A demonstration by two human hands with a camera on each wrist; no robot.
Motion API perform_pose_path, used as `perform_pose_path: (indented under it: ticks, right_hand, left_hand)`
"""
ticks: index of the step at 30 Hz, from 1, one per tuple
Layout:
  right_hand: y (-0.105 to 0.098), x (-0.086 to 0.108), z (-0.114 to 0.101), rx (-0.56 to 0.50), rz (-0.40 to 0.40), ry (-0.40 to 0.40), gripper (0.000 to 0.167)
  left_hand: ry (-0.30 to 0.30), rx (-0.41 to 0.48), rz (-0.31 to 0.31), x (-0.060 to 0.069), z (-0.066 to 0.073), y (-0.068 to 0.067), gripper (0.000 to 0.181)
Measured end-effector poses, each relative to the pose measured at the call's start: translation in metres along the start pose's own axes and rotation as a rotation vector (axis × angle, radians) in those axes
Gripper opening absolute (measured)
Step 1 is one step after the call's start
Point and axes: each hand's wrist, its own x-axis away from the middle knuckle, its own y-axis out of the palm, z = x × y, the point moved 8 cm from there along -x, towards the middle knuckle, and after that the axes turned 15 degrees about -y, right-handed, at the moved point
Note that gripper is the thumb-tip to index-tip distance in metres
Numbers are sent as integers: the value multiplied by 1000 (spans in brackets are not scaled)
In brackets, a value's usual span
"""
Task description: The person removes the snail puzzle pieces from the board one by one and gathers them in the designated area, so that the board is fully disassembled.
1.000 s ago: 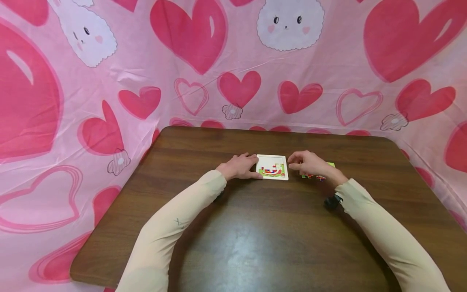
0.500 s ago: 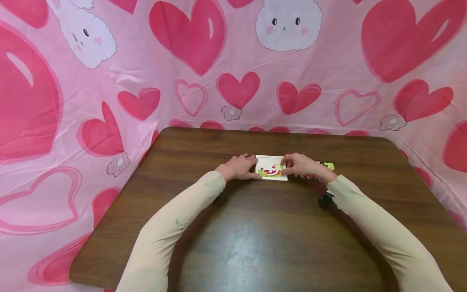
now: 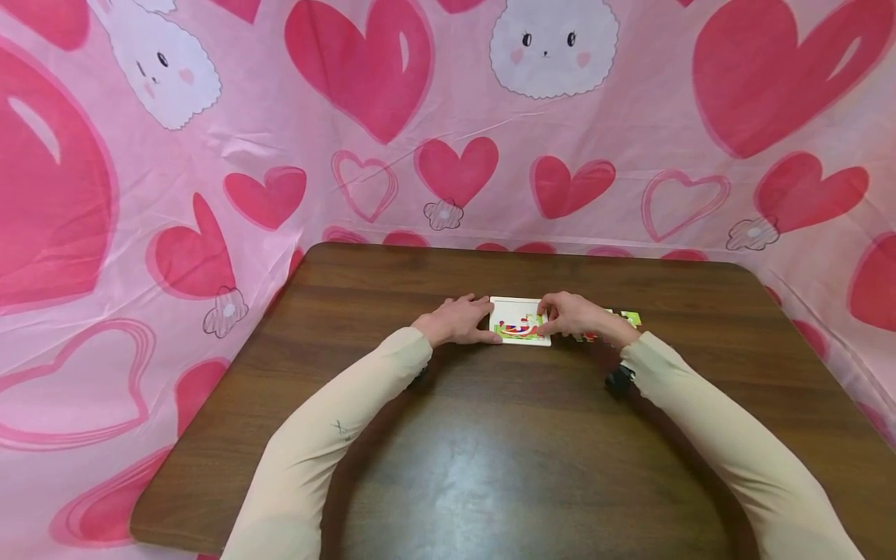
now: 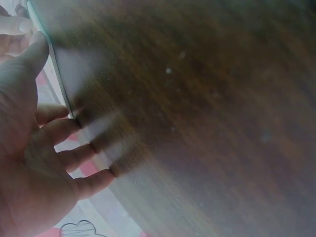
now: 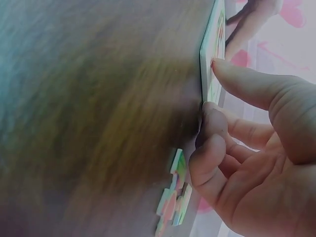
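A white-framed picture puzzle tray (image 3: 518, 301) lies on the table, partly filled with colourful pieces along its bottom and right side. My left hand (image 3: 458, 320) rests at the tray's left edge, thumb at the near corner and fingers spread. In the left wrist view, its fingers (image 4: 94, 182) reach down to the tabletop. My right hand (image 3: 574, 315) is over the tray's right side, where thumb and index finger pinch a green puzzle piece (image 3: 539, 320), mostly hidden by the fingers. The right wrist view shows the thumb (image 5: 232, 74) on the tray's surface and the other fingers curled beside it.
Several loose puzzle pieces (image 3: 631, 317) lie on the table right of the tray, partly behind my right hand and wrist. The brown wooden table (image 3: 448, 435) backs onto a pink heart-patterned cloth (image 3: 392, 194).
My right hand has moved left from beside the tray onto its right side, then stayed there with small shifts. More of the loose pieces show now. The left hand has stayed put.
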Motion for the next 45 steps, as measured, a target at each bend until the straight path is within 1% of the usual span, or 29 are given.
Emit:
perform_pose_path:
  ticks: [5,15,19,24,27,30,32,37,41,45]
  right_hand:
    - [1,-2,-1,12,-6,17,36]
    - [0,-5,-6,29,-1,-18,39]
    - [-2,-7,-10,77,32,-49,35]
    - [-6,-7,-17,116,81,-86,25]
    - [-5,-8,-19,125,67,-93,17]
    - [-2,-8,-20,144,27,-92,10]
    - [0,-8,-20,159,1,-97,13]
    - [0,-8,-21,196,-26,-118,23]
    - [-1,-8,-23,210,-37,-133,24]
    - [-1,-8,-27,228,-38,-149,22]
  left_hand:
    - [1,-1,-4,0,0,0,85]
    - [-2,-1,-9,0,0,1,86]
    - [1,-11,-7,0,0,2,86]
    - [-1,-12,-7,-1,0,2,86]
    - [-1,-8,-7,0,0,1,86]
    - [-1,-8,-9,0,0,0,85]
    - [-1,-9,-12,0,1,0,86]
    - [-7,-10,-15,0,1,0,86]
    - [-11,-9,-14,-1,1,0,87]
    - [-15,-13,-12,-3,0,1,87]
